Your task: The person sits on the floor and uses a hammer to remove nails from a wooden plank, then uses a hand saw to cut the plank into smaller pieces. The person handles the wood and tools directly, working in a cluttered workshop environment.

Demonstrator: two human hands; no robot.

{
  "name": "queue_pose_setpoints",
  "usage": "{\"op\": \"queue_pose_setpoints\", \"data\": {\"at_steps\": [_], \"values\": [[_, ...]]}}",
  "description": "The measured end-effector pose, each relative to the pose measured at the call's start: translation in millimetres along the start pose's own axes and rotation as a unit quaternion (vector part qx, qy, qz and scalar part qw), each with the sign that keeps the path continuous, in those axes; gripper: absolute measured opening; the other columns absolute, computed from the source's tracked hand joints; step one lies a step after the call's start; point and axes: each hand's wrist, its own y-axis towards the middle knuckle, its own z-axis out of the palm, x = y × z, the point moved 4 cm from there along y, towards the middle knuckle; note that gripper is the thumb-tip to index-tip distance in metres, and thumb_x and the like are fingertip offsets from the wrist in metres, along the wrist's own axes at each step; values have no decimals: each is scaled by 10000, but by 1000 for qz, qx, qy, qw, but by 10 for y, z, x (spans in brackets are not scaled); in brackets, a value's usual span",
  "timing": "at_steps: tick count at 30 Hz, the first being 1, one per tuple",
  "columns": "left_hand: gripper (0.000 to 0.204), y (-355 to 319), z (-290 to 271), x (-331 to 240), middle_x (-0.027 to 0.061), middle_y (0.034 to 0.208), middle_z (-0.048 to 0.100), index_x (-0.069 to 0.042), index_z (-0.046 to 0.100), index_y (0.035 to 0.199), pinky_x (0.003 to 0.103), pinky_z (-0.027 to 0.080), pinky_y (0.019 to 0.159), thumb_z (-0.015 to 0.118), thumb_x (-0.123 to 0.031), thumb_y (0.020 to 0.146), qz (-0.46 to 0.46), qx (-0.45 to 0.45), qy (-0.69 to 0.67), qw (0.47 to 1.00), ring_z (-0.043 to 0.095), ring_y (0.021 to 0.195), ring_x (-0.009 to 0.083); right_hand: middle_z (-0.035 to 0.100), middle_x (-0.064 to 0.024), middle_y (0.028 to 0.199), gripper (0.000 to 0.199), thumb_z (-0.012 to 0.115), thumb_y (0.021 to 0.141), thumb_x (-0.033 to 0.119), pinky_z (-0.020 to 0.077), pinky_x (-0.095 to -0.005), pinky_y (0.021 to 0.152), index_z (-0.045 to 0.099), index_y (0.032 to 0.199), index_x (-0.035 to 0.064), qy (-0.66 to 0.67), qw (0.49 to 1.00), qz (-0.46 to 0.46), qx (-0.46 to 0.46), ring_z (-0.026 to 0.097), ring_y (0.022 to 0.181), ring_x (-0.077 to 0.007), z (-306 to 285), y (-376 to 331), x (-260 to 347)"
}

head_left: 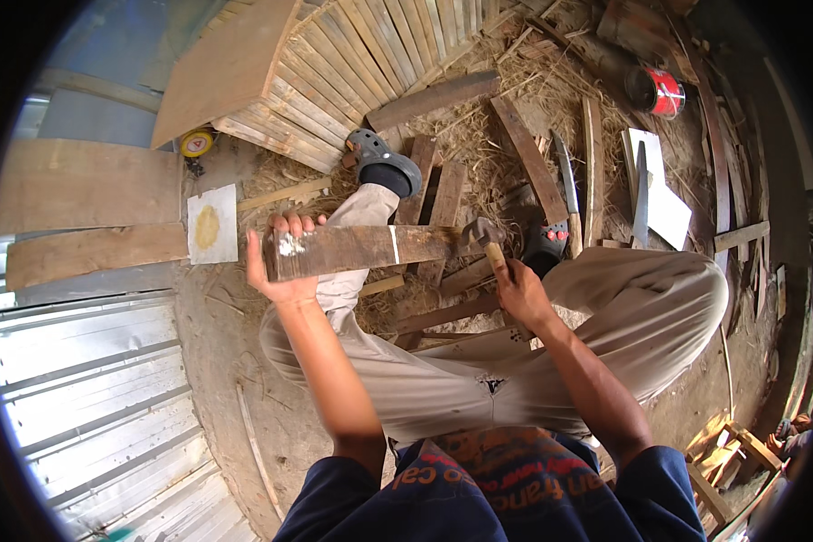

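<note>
My left hand (285, 285) grips the left end of a thick, dark wooden block (348, 249), with the fingertips over its far edge. The block lies crosswise above my lap and has a white patch at the left end and a white line across it further right. A hammer (483, 237) with a metal head and a short wooden handle is in my right hand (520, 294), its fingers closed round the handle. The hammer head is at the block's right end; whether it touches the wood I cannot tell.
Loose boards (528, 154) and a handsaw (565, 176) lie on straw ahead. Further right are a second blade (641, 194), white sheets (673, 212) and a red can (667, 93). A slatted wooden piece (334, 72) stands far left, near a yellow tape measure (196, 143).
</note>
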Motion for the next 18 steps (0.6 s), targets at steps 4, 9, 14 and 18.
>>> {"op": "queue_pose_setpoints", "data": {"at_steps": [4, 9, 14, 18], "values": [[505, -84, 147, 59, 83, 785, 535, -80, 553, 860, 495, 355, 935, 376, -537, 983, -1, 130, 10, 991, 500, 842, 251, 598, -139, 725, 291, 567, 978, 207, 517, -361, 496, 519, 1013, -77, 238, 964, 59, 101, 641, 587, -227, 112, 7, -141], [545, -155, 246, 49, 46, 735, 512, -110, 541, 800, 504, 325, 921, 308, -563, 994, 18, 129, 54, 990, 475, 826, 235, 558, -76, 759, 198, 551, 971, 162, 484, -321, 426, 485, 978, -25, 202, 975, 88, 22, 566, 509, -144, 98, 33, -134], [525, -338, 445, 128, 59, 737, 518, -105, 540, 803, 500, 328, 920, 329, -551, 982, 28, 129, 84, 988, 478, 835, 244, 539, -69, 737, 129, 496, 989, 132, 448, -306, 381, 488, 975, 4, 152, 987, 11, 47, 543, 472, -137, 127, -44, 83], [514, -401, 511, 162, 65, 741, 524, -104, 540, 790, 494, 329, 915, 341, -541, 975, 32, 114, 89, 989, 480, 847, 247, 520, -54, 703, 120, 484, 993, 107, 422, -294, 351, 495, 941, 0, 205, 975, 9, 89, 524, 432, -130, 109, -94, 247]]}}
